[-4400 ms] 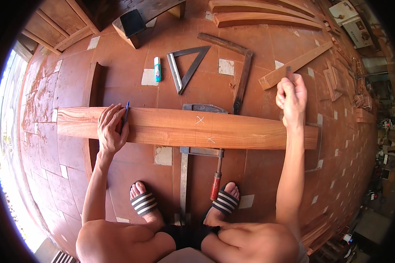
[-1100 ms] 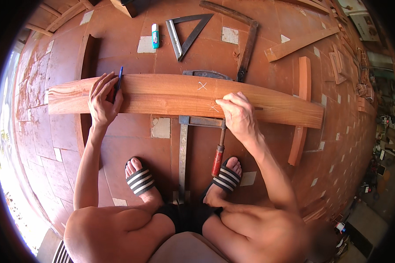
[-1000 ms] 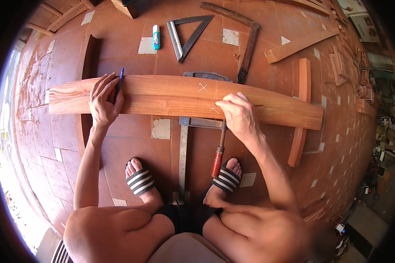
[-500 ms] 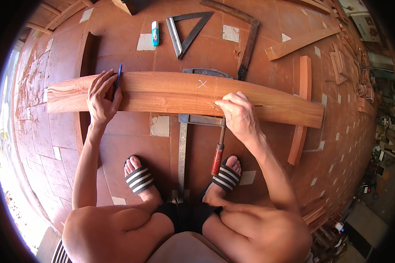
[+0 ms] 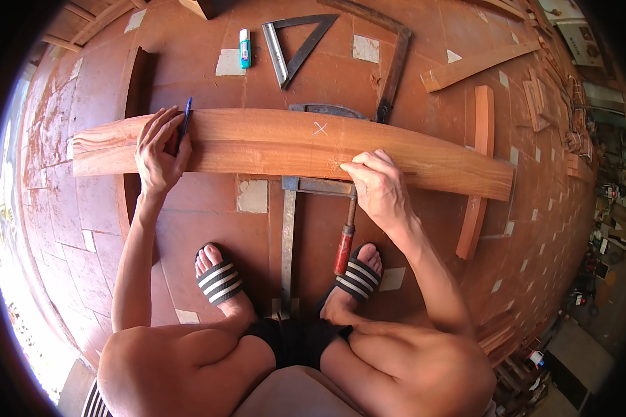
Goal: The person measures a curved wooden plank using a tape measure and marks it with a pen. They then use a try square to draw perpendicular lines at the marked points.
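A long, slightly curved wooden plank (image 5: 257, 149) lies crosswise before me, with a white cross mark on its upper part. My left hand (image 5: 161, 149) rests on its left portion, fingers closed around a blue pen (image 5: 187, 118) that points away from me. On the plank's near edge, right of the middle, my right hand (image 5: 379, 184) is closed in a pinch, its fingertips beside faint pale marks on the wood. What it pinches is hidden. A bar clamp (image 5: 289, 236) with a red handle (image 5: 343, 251) lies partly under the plank, its handle just below my right hand.
Two wooden bars, one at left (image 5: 133, 83) and one at right (image 5: 471, 226), lie under the plank. Beyond it are a teal-and-white tube (image 5: 245, 48), a triangular square (image 5: 285, 59), a metal bar piece (image 5: 395, 69) and another board (image 5: 480, 66). My sandalled feet flank the clamp.
Both hands stay at nearly the same spots on the plank. My right fingertips have shifted slightly over the pale marks, and the whole view has moved a little.
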The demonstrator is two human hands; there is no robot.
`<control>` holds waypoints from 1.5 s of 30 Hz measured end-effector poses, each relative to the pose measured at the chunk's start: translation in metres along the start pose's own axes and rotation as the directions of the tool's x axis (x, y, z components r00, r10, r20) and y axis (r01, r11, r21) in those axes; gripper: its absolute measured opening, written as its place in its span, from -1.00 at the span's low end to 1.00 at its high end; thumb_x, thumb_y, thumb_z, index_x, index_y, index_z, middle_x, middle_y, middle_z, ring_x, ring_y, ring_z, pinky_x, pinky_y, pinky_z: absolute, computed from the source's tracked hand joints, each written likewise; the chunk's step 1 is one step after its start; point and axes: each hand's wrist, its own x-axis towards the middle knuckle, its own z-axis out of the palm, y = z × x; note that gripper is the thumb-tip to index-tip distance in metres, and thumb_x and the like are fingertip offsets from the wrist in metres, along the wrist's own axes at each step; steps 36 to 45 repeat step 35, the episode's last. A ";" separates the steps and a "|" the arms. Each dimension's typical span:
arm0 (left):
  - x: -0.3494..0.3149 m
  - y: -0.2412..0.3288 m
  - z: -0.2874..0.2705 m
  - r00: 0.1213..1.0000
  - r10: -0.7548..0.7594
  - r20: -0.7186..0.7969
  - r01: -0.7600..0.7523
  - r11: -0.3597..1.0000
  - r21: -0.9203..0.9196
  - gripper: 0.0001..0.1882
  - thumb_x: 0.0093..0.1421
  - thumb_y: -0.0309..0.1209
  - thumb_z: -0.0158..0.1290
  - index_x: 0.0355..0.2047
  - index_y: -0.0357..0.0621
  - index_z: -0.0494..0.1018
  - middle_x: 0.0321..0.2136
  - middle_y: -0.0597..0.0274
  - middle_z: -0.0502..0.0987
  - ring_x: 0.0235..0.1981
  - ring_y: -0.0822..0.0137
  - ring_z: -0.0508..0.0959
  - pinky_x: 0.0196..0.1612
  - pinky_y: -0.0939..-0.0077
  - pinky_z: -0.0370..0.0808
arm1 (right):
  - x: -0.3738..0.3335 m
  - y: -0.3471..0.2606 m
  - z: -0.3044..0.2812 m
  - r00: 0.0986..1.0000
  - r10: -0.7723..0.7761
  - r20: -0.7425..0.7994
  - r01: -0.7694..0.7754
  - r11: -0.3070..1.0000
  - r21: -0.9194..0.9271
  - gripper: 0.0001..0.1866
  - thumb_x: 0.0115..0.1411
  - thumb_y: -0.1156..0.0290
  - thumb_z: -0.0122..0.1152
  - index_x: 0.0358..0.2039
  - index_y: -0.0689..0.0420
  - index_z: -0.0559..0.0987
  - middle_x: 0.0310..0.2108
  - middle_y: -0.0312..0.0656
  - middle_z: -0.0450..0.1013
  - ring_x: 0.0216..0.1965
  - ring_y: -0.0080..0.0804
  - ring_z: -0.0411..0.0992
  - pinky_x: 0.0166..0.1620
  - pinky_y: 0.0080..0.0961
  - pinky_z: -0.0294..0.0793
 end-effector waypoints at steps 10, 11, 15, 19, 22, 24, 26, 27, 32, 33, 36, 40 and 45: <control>0.000 0.000 -0.001 1.000 -0.006 -0.004 0.006 1.000 -0.012 -0.56 0.16 -0.50 0.26 0.09 -0.26 0.67 0.18 -0.05 0.66 0.28 -0.12 0.57 0.39 0.05 0.45 | -0.010 -0.009 0.002 0.997 -0.073 -0.001 0.073 0.997 0.027 -0.79 0.11 0.69 0.29 -0.23 0.28 0.75 -0.34 -0.13 0.58 -0.28 -0.13 0.51 -0.13 -0.25 0.57; 0.001 0.001 -0.001 1.000 -0.010 -0.002 0.010 1.000 -0.006 -0.56 0.16 -0.50 0.26 0.09 -0.26 0.67 0.18 -0.05 0.65 0.28 -0.12 0.57 0.39 0.06 0.44 | -0.008 -0.010 -0.002 0.993 -0.108 0.041 0.106 0.993 0.045 -0.82 0.13 0.68 0.31 -0.26 0.28 0.76 -0.34 -0.12 0.58 -0.29 -0.12 0.51 -0.13 -0.25 0.57; 0.002 0.005 -0.001 0.999 -0.025 -0.035 0.024 1.000 -0.008 -0.58 0.11 -0.51 0.27 0.02 -0.23 0.70 0.13 -0.03 0.69 0.24 -0.12 0.61 0.36 0.03 0.49 | 0.024 -0.003 0.000 0.998 -0.045 -0.044 0.048 0.997 0.063 -0.85 0.18 0.67 0.34 -0.23 0.29 0.77 -0.35 -0.09 0.57 -0.27 -0.12 0.52 -0.12 -0.25 0.58; 0.005 0.009 -0.003 0.999 -0.026 -0.035 0.025 1.000 -0.007 -0.59 0.09 -0.51 0.28 0.00 -0.23 0.71 0.12 -0.03 0.69 0.23 -0.12 0.61 0.36 0.03 0.49 | 0.076 0.014 0.016 0.984 -0.117 -0.136 0.120 0.993 0.013 -0.86 0.19 0.64 0.35 -0.24 0.29 0.77 -0.34 -0.11 0.59 -0.26 -0.10 0.53 -0.12 -0.22 0.59; 0.006 0.009 -0.004 0.999 -0.019 -0.045 0.019 1.000 -0.016 -0.59 0.09 -0.50 0.29 0.00 -0.23 0.71 0.11 -0.02 0.69 0.22 -0.12 0.61 0.34 0.03 0.50 | 0.090 0.015 0.028 0.985 -0.120 -0.121 0.121 0.993 0.001 -0.85 0.18 0.63 0.34 -0.25 0.29 0.78 -0.33 -0.11 0.60 -0.25 -0.09 0.54 -0.11 -0.22 0.59; 0.005 0.009 -0.004 0.999 -0.014 -0.047 0.013 1.000 -0.017 -0.60 0.08 -0.50 0.30 -0.01 -0.23 0.71 0.11 -0.02 0.69 0.22 -0.13 0.62 0.33 0.02 0.51 | 0.092 0.015 0.032 0.985 -0.124 -0.123 0.124 0.992 -0.011 -0.87 0.19 0.63 0.34 -0.26 0.28 0.78 -0.34 -0.11 0.60 -0.25 -0.09 0.55 -0.13 -0.22 0.59; 0.005 0.008 -0.004 0.999 -0.011 -0.049 0.010 1.000 -0.018 -0.60 0.08 -0.50 0.30 -0.02 -0.23 0.71 0.10 -0.02 0.69 0.21 -0.13 0.62 0.32 0.02 0.51 | 0.093 0.017 0.034 0.984 -0.121 -0.135 0.119 0.993 -0.017 -0.88 0.20 0.62 0.33 -0.27 0.28 0.77 -0.35 -0.11 0.60 -0.26 -0.10 0.55 -0.14 -0.23 0.58; 0.005 0.008 -0.003 0.999 -0.007 -0.051 0.007 1.000 -0.011 -0.60 0.08 -0.50 0.30 -0.02 -0.22 0.71 0.10 -0.02 0.70 0.21 -0.13 0.62 0.32 0.02 0.51 | 0.091 0.017 0.035 0.984 -0.127 -0.128 0.125 0.992 -0.023 -0.86 0.18 0.64 0.34 -0.25 0.28 0.77 -0.34 -0.10 0.60 -0.26 -0.10 0.55 -0.15 -0.23 0.58; 0.005 0.009 -0.003 0.998 -0.014 -0.054 0.014 1.000 -0.011 -0.60 0.09 -0.49 0.29 -0.01 -0.21 0.71 0.10 -0.01 0.70 0.21 -0.13 0.62 0.31 0.02 0.51 | 0.091 0.017 0.032 0.984 -0.137 -0.114 0.134 0.990 -0.034 -0.81 0.15 0.67 0.36 -0.21 0.26 0.78 -0.31 -0.09 0.61 -0.27 -0.08 0.57 -0.16 -0.24 0.59; 0.005 0.009 -0.003 0.998 -0.017 -0.054 0.017 1.000 -0.012 -0.60 0.09 -0.49 0.30 -0.01 -0.20 0.71 0.10 -0.01 0.70 0.21 -0.13 0.62 0.32 0.02 0.50 | 0.092 0.017 0.032 0.983 -0.143 -0.116 0.141 0.990 -0.029 -0.84 0.18 0.65 0.34 -0.23 0.27 0.77 -0.33 -0.08 0.60 -0.27 -0.08 0.56 -0.16 -0.23 0.59; 0.004 0.007 -0.003 0.999 -0.027 -0.045 0.026 1.000 -0.016 -0.59 0.09 -0.47 0.31 0.00 -0.19 0.71 0.11 -0.01 0.69 0.23 -0.13 0.61 0.35 0.03 0.48 | 0.090 0.014 0.034 0.982 -0.146 -0.120 0.144 0.989 -0.020 -0.88 0.22 0.60 0.31 -0.27 0.28 0.76 -0.35 -0.07 0.59 -0.27 -0.08 0.55 -0.16 -0.23 0.58; 0.004 0.007 -0.003 0.999 -0.027 -0.045 0.026 1.000 -0.016 -0.59 0.09 -0.47 0.31 0.00 -0.19 0.71 0.11 -0.01 0.69 0.23 -0.13 0.61 0.35 0.03 0.48 | 0.090 0.014 0.034 0.982 -0.146 -0.120 0.144 0.989 -0.020 -0.88 0.22 0.60 0.31 -0.27 0.28 0.76 -0.35 -0.07 0.59 -0.27 -0.08 0.55 -0.16 -0.23 0.58; 0.004 0.007 -0.003 0.999 -0.027 -0.045 0.026 1.000 -0.016 -0.59 0.09 -0.47 0.31 0.00 -0.19 0.71 0.11 -0.01 0.69 0.23 -0.13 0.61 0.35 0.03 0.48 | 0.090 0.014 0.034 0.982 -0.146 -0.120 0.144 0.989 -0.020 -0.88 0.22 0.60 0.31 -0.27 0.28 0.76 -0.35 -0.07 0.59 -0.27 -0.08 0.55 -0.16 -0.23 0.58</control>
